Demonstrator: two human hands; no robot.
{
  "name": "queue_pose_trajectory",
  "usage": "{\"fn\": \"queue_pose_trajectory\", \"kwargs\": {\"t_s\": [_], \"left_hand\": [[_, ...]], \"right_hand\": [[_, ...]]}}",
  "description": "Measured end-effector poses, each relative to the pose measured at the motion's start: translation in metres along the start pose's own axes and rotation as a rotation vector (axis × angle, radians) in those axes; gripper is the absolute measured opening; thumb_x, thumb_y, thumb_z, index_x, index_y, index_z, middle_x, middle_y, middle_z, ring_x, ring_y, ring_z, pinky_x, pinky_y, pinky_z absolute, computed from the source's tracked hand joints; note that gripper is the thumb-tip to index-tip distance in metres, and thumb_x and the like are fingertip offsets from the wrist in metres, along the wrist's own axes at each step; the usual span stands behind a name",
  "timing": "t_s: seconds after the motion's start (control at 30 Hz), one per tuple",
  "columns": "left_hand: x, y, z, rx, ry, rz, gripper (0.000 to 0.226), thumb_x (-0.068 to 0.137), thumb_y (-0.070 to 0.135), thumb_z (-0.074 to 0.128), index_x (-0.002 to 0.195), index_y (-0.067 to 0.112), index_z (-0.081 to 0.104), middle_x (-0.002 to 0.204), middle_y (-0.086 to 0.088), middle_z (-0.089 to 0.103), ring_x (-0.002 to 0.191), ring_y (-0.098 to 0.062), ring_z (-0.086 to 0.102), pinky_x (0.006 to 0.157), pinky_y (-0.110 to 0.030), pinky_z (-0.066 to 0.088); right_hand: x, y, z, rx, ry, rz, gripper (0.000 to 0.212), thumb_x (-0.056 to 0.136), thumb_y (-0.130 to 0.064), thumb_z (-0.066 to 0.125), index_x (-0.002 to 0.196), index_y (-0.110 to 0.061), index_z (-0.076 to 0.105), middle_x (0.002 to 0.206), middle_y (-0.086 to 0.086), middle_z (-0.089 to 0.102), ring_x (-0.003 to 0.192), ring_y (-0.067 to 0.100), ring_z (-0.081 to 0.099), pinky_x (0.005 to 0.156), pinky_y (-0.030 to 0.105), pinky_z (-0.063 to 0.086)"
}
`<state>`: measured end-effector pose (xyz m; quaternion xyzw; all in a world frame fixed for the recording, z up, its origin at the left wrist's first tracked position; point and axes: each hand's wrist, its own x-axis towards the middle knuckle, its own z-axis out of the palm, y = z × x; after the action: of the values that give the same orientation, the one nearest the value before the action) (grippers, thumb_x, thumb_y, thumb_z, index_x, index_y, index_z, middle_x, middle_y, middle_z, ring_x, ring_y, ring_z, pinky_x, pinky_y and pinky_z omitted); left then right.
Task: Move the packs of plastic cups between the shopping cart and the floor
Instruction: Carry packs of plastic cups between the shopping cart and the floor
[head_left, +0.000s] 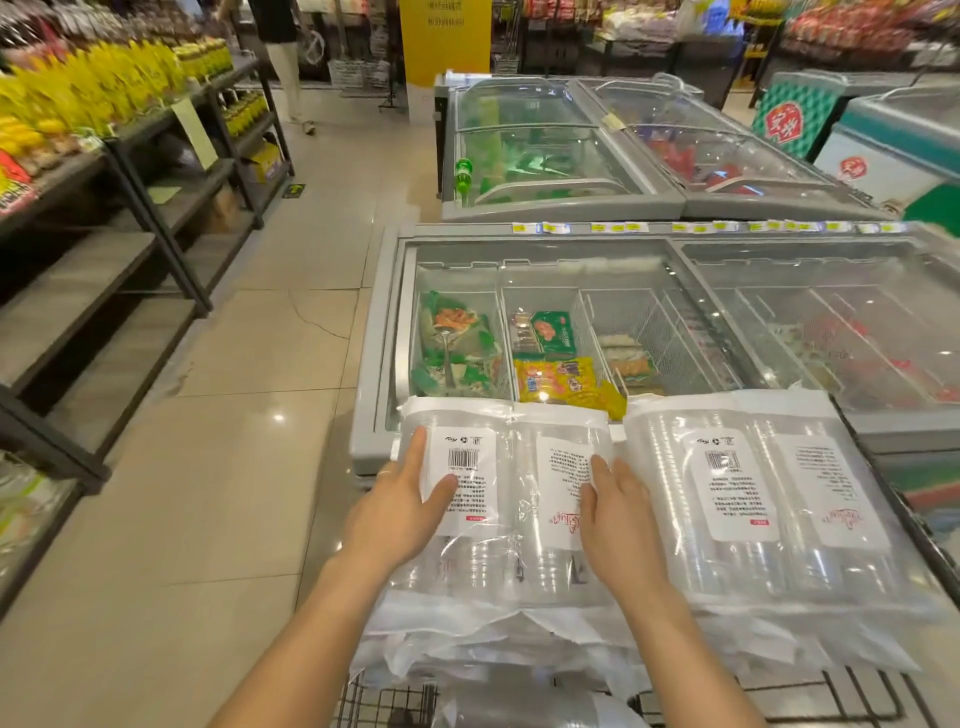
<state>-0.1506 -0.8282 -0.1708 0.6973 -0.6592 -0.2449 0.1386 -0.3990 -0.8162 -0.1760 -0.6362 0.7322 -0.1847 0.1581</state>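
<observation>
1. A cup pack was laid atop the shopping cart at 6 o'clock, a second pack at 4 o'clock.
2. The left hand was pressed on the cup pack, fingers straight, thumb spread.
3. The right hand was laid flat there, fingers together.

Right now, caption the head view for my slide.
The left hand and right hand rest on a pack of plastic cups atop the shopping cart, facing a chest freezer.
</observation>
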Motion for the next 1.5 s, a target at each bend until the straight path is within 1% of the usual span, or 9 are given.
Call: {"fn": "queue_pose_trajectory", "kwargs": {"t_s": [0.1, 0.23, 0.47, 0.63, 0.73, 0.93, 1.07, 1.2, 1.5], "left_hand": [[-0.002, 0.000, -0.001, -0.006, 0.002, -0.009, 0.075, 0.093, 0.068, 0.029, 0.154, 0.042, -0.007, 0.150, -0.008, 0.041, 0.131, -0.028, 0.046, 0.096, -0.046, 0.047], [-0.006, -0.001, -0.003, -0.014, 0.020, -0.036, 0.079, 0.089, 0.074, 0.028, 0.152, 0.044, -0.008, 0.152, -0.010, 0.034, 0.130, -0.030, 0.047, 0.096, -0.047, 0.047], [-0.014, 0.003, -0.018, 0.027, 0.048, -0.046, 0.078, 0.090, 0.075, 0.026, 0.155, 0.041, -0.001, 0.160, -0.010, 0.022, 0.143, -0.030, 0.030, 0.106, -0.050, 0.039], [-0.022, 0.014, -0.044, 0.086, 0.158, -0.059, 0.076, 0.091, 0.072, 0.031, 0.155, 0.039, 0.008, 0.162, -0.009, 0.019, 0.147, -0.028, 0.024, 0.111, -0.046, 0.033], [-0.028, 0.022, -0.068, 0.152, 0.242, -0.046, 0.080, 0.086, 0.075, 0.026, 0.155, 0.038, 0.011, 0.161, -0.010, 0.022, 0.148, -0.027, 0.021, 0.113, -0.046, 0.029], [-0.063, 0.024, -0.129, 0.269, 0.464, -0.071, 0.073, 0.092, 0.068, 0.032, 0.155, 0.038, 0.013, 0.161, -0.007, 0.024, 0.146, -0.027, 0.025, 0.114, -0.046, 0.027], [-0.093, 0.005, -0.170, 0.378, 0.612, -0.138, 0.074, 0.091, 0.069, 0.034, 0.154, 0.036, 0.017, 0.159, -0.007, 0.029, 0.145, -0.026, 0.027, 0.114, -0.046, 0.030], [-0.140, -0.026, -0.211, 0.425, 0.675, -0.222, 0.076, 0.087, 0.072, 0.026, 0.154, 0.036, 0.019, 0.158, -0.005, 0.030, 0.145, -0.025, 0.027, 0.114, -0.046, 0.030], [-0.285, -0.128, -0.289, 0.458, 0.809, -0.443, 0.082, 0.081, 0.076, 0.016, 0.152, 0.037, 0.026, 0.157, -0.002, 0.034, 0.144, -0.025, 0.029, 0.113, -0.048, 0.029]], "right_hand": [[0.000, -0.002, -0.003, 0.003, -0.002, -0.029, 0.047, 0.104, -0.024, 0.038, 0.149, -0.012, 0.037, 0.157, 0.020, 0.025, 0.146, 0.032, 0.021, 0.116, 0.037, 0.023], [0.001, -0.003, -0.011, 0.036, -0.020, -0.035, 0.048, 0.101, -0.029, 0.044, 0.147, -0.014, 0.041, 0.158, 0.017, 0.023, 0.146, 0.030, 0.020, 0.116, 0.038, 0.023], [0.006, -0.014, -0.028, 0.031, -0.001, -0.091, 0.055, 0.099, -0.036, 0.047, 0.149, -0.019, 0.036, 0.160, 0.010, 0.022, 0.147, 0.026, 0.019, 0.117, 0.039, 0.023], [0.010, -0.033, -0.046, 0.041, 0.028, -0.207, 0.059, 0.097, -0.042, 0.048, 0.151, -0.023, 0.033, 0.160, 0.007, 0.024, 0.147, 0.024, 0.019, 0.117, 0.040, 0.023], [0.015, -0.055, -0.062, 0.058, 0.046, -0.266, 0.062, 0.097, -0.047, 0.048, 0.152, -0.025, 0.030, 0.161, 0.004, 0.023, 0.148, 0.022, 0.014, 0.119, 0.040, 0.019], [0.011, -0.124, -0.084, 0.061, 0.099, -0.440, 0.067, 0.092, -0.057, 0.043, 0.150, -0.025, 0.034, 0.158, 0.006, 0.029, 0.148, 0.027, 0.018, 0.118, 0.043, 0.018], [-0.002, -0.180, -0.091, 0.014, 0.059, -0.551, 0.066, 0.095, -0.057, 0.042, 0.152, -0.031, 0.025, 0.162, 0.004, 0.018, 0.149, 0.024, 0.007, 0.119, 0.041, 0.010], [-0.032, -0.240, -0.091, 0.030, 0.061, -0.692, 0.069, 0.093, -0.063, 0.038, 0.153, -0.032, 0.024, 0.161, 0.006, 0.019, 0.149, 0.026, 0.008, 0.120, 0.042, 0.011], [-0.153, -0.381, -0.066, 0.071, 0.016, -0.948, 0.068, 0.094, -0.062, 0.040, 0.153, -0.034, 0.020, 0.163, 0.002, 0.014, 0.150, 0.023, 0.005, 0.119, 0.042, 0.009]]}}
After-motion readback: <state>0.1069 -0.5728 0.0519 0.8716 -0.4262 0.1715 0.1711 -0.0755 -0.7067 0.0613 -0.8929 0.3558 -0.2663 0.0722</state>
